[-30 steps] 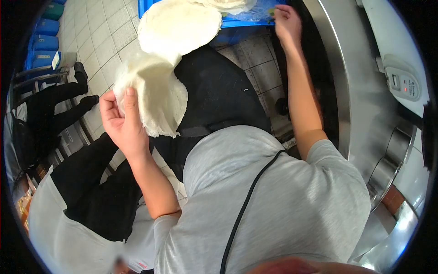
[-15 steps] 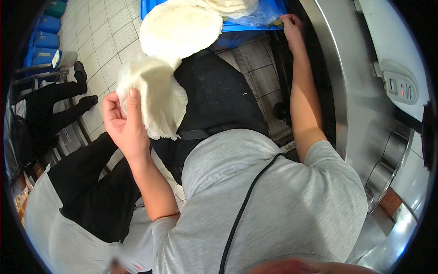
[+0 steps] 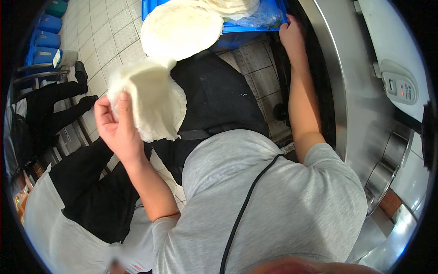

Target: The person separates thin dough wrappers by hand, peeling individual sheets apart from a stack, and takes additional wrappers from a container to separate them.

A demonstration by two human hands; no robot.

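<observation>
My left hand [image 3: 117, 123] pinches a thin pale sheet of dough [image 3: 157, 105], which hangs in folds over my lap. Beyond it a round flat dough sheet [image 3: 182, 29] lies over the near edge of a blue crate [image 3: 248, 28]. More round sheets [image 3: 230, 7] are stacked inside the crate, beside crumpled clear blue plastic [image 3: 262, 17]. At the crate's right corner is my right hand [image 3: 291, 31], its fingers curled against the rim; whether anything is between them is too small to tell.
A steel counter [image 3: 335, 68] runs along the right, with a white device [image 3: 400, 87] beyond it. Another person in black trousers [image 3: 98, 187] is close at my left; a further person's legs [image 3: 59, 100] show behind. Blue bins [image 3: 45, 39] line the far left.
My right hand has moved from over the plastic to the crate's right corner. My left hand, still holding the sheet, has shifted slightly left in the last half second.
</observation>
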